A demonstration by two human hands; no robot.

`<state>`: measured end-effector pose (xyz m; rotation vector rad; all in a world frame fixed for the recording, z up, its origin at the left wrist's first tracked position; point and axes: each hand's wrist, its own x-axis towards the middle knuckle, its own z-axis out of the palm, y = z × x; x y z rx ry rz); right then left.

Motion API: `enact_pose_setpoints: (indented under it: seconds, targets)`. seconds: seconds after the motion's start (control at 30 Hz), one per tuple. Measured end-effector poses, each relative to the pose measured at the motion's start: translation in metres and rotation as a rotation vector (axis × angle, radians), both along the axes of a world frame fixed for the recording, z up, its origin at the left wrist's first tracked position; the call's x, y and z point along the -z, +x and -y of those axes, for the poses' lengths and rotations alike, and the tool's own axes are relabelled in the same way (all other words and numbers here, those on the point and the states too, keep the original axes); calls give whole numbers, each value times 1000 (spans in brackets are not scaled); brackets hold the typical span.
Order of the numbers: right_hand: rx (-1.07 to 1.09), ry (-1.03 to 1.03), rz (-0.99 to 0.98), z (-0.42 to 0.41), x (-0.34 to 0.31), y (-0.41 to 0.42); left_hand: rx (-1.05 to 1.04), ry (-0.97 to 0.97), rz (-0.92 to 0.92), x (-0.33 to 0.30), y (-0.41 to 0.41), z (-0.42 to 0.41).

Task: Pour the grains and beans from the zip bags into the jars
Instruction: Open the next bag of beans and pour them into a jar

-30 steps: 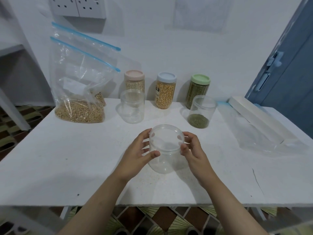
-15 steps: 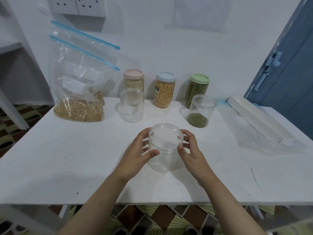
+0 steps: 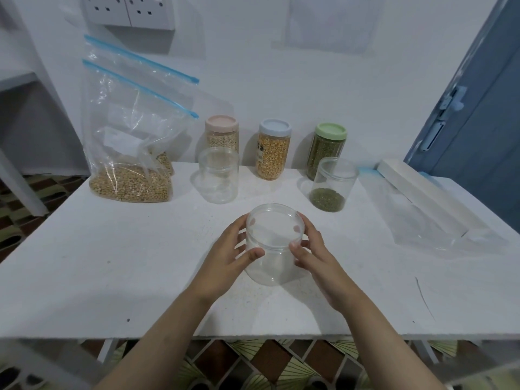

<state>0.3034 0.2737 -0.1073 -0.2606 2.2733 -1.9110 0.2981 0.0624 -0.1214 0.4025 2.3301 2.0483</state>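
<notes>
Jar (image 3: 274, 246), clear and empty, stands upright at table (image 3: 98, 263) centre. Your left hand (image 3: 228, 257) grasps its 9 o'clock side; your right hand (image 3: 312, 254) grasps its 3 o'clock side. Bean bag (image 3: 129, 164) sits at 10 o'clock, second empty jar (image 3: 218, 175) at 11 o'clock, part-filled green jar (image 3: 333, 184) at 1 o'clock.

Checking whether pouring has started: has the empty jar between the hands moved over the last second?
No. The empty jar stays on the table, the same way in front of the jar with green beans, both hands around it.
</notes>
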Motion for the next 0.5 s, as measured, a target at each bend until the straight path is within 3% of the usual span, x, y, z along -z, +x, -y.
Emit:
enact_pose_setpoints:
  seconds: [0.13, 0.33, 0.5]
  targets:
    - [37, 95, -7, 1, -5, -5, -9, 11, 6, 0, -2, 0]
    - [126, 34, -131, -6, -1, -2, -24, 44, 24, -1, -4, 0]
    - [51, 219, -137, 5, -4, -7, -35, 54, 19, -2, -4, 0]
